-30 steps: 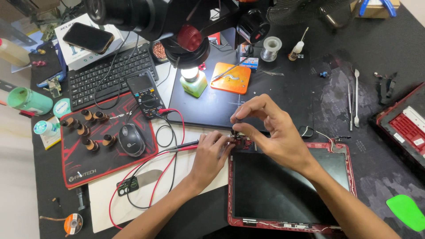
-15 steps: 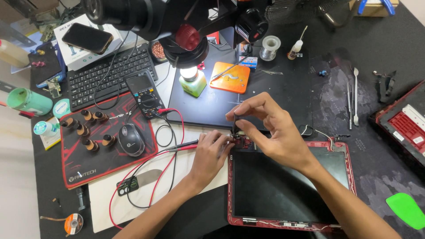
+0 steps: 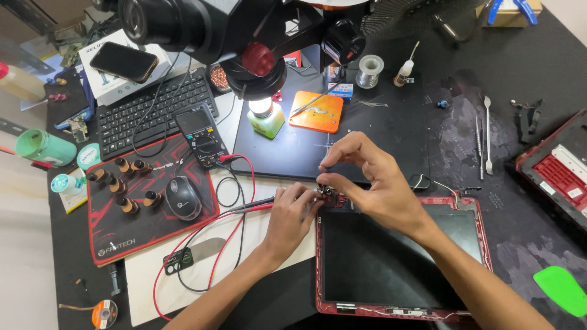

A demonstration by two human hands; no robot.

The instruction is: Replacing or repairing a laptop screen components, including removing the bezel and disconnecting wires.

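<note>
Item: small circuit board (image 3: 333,197), dark with reddish parts, lying at the top left corner of the red-framed laptop lid (image 3: 474,211), which rests on the black bench (image 3: 526,73) below the microscope head (image 3: 202,24). We judge the board light, stiff and fragile, with fine parts that a hard pinch could crack; it is best taken by its bare edges, not by the face. The lid we judge thin and somewhat flexible, its dark panel easily scratched, so it wants support along the frame. Our left hand (image 3: 287,217) is curled closed around the two multimeter probes (image 3: 260,205), one red and one black, with their tips brought to the board; the hold looks like a pen grip. Our right hand (image 3: 373,183) arches over the same spot, thumb and forefinger drawn close together just above the board; whether they pinch something tiny between them we cannot tell. The probe leads (image 3: 238,183) run back, slack and looping, to the black multimeter (image 3: 200,133) standing on the red mouse pad (image 3: 147,201) beside the mouse (image 3: 183,197). Nearby: keyboard (image 3: 153,113), orange mat (image 3: 316,111), solder spool (image 3: 369,67), metal spudgers (image 3: 487,131), a green pick (image 3: 562,288).
</note>
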